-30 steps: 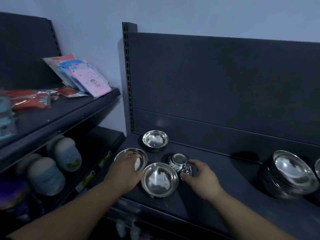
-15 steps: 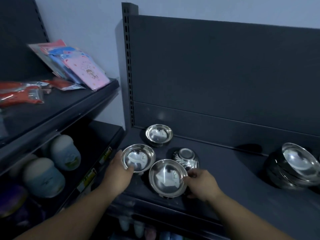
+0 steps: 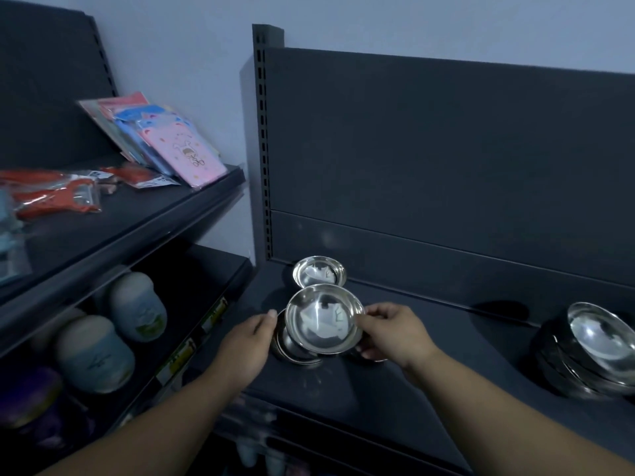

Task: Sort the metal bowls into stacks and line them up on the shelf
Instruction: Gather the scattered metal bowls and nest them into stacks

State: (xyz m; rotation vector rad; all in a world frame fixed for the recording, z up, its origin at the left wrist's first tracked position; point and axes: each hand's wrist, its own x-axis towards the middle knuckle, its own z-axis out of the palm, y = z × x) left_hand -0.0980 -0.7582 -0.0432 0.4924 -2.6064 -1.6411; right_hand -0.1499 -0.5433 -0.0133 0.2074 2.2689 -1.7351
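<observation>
Top bowl [image 3: 323, 321] lifted above shelf [image 3: 429, 389], pinched at right rim by right hand [image 3: 395, 333]: grip closed, thumb on rim, fingers beneath. Second bowl [image 3: 292, 350] under it, partly covered. Left hand [image 3: 244, 345] at second bowl's left edge; grip hidden, cannot tell if holding. Small bowl [image 3: 319, 272] just behind. Bowl stack [image 3: 591, 348] far right, well apart.

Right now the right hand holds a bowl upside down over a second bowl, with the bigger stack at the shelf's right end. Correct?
Not quite: the bowl in the right hand is open side up, not upside down; the head view shows its shiny inside. It is over a second bowl, and the bigger stack is at the right end of the shelf.
</observation>
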